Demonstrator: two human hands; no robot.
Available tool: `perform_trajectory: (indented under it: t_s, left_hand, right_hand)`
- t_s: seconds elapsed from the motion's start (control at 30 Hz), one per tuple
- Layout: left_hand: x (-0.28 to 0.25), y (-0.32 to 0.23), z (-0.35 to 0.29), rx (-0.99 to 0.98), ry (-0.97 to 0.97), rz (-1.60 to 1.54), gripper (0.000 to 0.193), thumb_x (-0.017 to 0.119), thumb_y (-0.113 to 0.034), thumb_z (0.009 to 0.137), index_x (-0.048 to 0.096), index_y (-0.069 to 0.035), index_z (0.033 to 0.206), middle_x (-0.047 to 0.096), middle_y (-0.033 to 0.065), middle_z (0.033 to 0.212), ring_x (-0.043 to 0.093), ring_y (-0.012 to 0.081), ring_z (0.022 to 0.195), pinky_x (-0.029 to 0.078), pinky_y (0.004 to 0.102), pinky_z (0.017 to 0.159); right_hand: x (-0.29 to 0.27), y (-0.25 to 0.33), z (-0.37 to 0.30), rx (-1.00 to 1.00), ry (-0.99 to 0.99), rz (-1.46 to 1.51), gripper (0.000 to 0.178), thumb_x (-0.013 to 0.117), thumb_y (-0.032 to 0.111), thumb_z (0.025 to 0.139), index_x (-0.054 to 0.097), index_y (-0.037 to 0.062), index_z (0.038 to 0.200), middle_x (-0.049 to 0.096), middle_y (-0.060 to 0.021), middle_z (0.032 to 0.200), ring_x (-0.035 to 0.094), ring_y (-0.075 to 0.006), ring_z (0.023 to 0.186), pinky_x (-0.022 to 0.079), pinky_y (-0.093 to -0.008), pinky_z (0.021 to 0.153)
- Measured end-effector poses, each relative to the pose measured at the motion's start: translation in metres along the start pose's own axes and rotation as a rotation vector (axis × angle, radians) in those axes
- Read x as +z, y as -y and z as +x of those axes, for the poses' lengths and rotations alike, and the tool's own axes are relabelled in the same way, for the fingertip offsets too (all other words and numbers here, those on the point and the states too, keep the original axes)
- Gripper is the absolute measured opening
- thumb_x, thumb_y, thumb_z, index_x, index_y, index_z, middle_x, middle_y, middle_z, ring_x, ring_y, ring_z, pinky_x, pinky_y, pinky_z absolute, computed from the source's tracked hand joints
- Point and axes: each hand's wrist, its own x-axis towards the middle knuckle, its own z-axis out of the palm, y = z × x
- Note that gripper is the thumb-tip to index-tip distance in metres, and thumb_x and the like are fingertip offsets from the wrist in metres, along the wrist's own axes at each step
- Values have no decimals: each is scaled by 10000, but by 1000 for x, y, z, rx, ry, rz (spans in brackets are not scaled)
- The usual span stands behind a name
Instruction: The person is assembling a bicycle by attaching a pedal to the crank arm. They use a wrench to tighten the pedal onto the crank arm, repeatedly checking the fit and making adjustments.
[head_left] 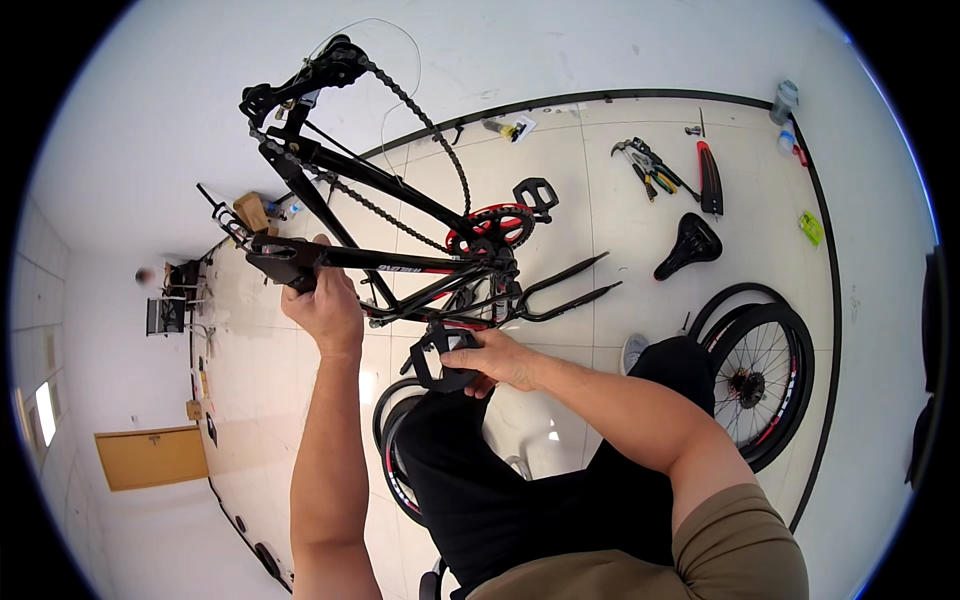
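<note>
Forearms rose from the lower edge. Left hand point(322, 305) clasped the black-and-red metal bicycle frame point(400, 262) at its tube end; frame's long axis ran rightward from that grip. Right hand point(500, 360) held the black pedal point(445, 358) directly below the frame, nearer the red chainring point(492, 226).

A small brown cardboard box point(251, 211) sat on the floor by the far wall. A flat yellow-green packet point(811, 228) lay near the right wall. A small white card-backed packet point(524, 126) lay by the baseboard.
</note>
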Motion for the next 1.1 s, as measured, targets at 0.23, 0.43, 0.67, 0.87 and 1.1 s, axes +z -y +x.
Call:
perform_trajectory:
  t_s: [0.23, 0.43, 0.67, 0.87, 1.1]
  left_hand:
    - [2, 0, 3, -10, -17, -12, 162, 550, 35, 937, 685, 76, 1016, 552, -11, 694, 432, 26, 526, 323, 188, 457]
    - [1, -1, 1, -18, -28, 13, 160, 551, 38, 938, 687, 72, 1013, 564, -7, 703, 443, 29, 527, 322, 189, 457]
    - [2, 0, 1, -2, -20, 1, 162, 552, 42, 935, 685, 77, 1022, 575, -3, 716, 451, 29, 548, 328, 187, 463]
    - [2, 1, 2, 2, -23, 17, 161, 558, 28, 940, 687, 78, 1023, 577, -1, 721, 460, 30, 556, 333, 186, 470]
    - [1, 2, 3, 6, -16, 28, 168, 556, 21, 941, 691, 80, 1022, 569, -8, 707, 456, 30, 548, 330, 184, 469]
  right_hand:
    - [-7, -12, 10, 50, -8, 12, 419, 730, 383, 897, 637, -9, 1011, 631, -50, 847, 612, -122, 540, 542, -255, 470]
    - [1, -13, 16, 63, -41, 69, 337, 740, 277, 902, 638, -23, 1014, 627, -49, 851, 592, -130, 499, 550, -268, 461]
    - [1, -20, 23, 71, -66, 10, 314, 728, 225, 905, 604, -17, 1063, 640, -68, 858, 611, -148, 505, 571, -300, 478]
    - [-6, -39, 35, 111, -81, 99, 242, 743, 98, 877, 584, -7, 1026, 613, -67, 855, 630, -167, 567, 597, -314, 534]
    - [-9, -50, 40, 149, -140, 136, 309, 758, 66, 855, 567, -65, 1060, 632, -99, 871, 648, -182, 582, 607, -311, 537]
